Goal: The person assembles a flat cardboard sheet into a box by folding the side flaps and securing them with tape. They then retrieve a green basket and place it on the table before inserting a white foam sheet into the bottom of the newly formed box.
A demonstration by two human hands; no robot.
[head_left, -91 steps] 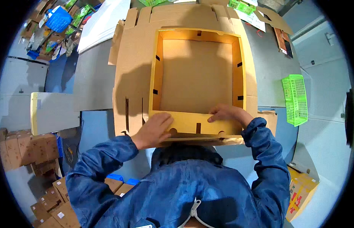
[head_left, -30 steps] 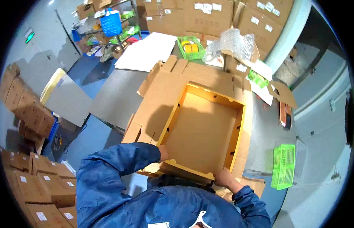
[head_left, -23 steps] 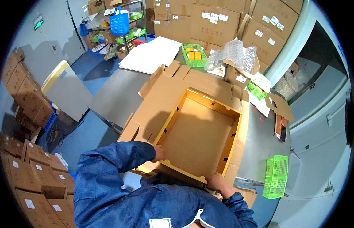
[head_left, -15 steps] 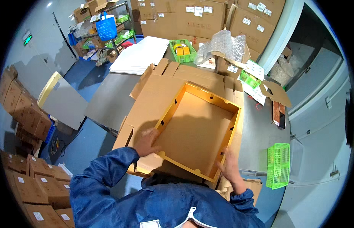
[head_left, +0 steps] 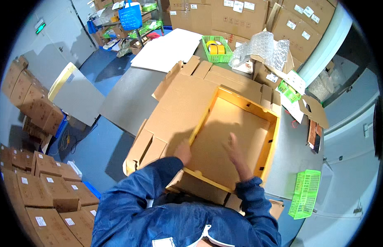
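Note:
A shallow, open-topped yellow cardboard box (head_left: pixel 276 131) with a plain brown inner floor lies tilted to my view on flattened brown cardboard (head_left: pixel 181 103). Dark slots show along its walls. My left hand (head_left: pixel 183 152) is at the box's left wall, its fingers curled against the edge and partly in shadow. Over the box's floor hovers my right hand (head_left: pixel 235 154), fingers stretched, thumb apart, holding nothing. The box contains no loose items that I can see.
The grey table (head_left: pixel 129 99) carries white sheets (head_left: pixel 169 49), a green basket with yellow tape rolls (head_left: pixel 218 53), bubble wrap (head_left: pixel 263 50) and an opened carton (head_left: pixel 267 76). Another green basket (head_left: pixel 304 193) stands at the right edge. Stacked cartons (head_left: pixel 55 191) fill the lower left.
My right hand has left the right wall and moved inward over the box's floor. My left hand has shifted from the near left corner up along the left wall. The whole view has shifted.

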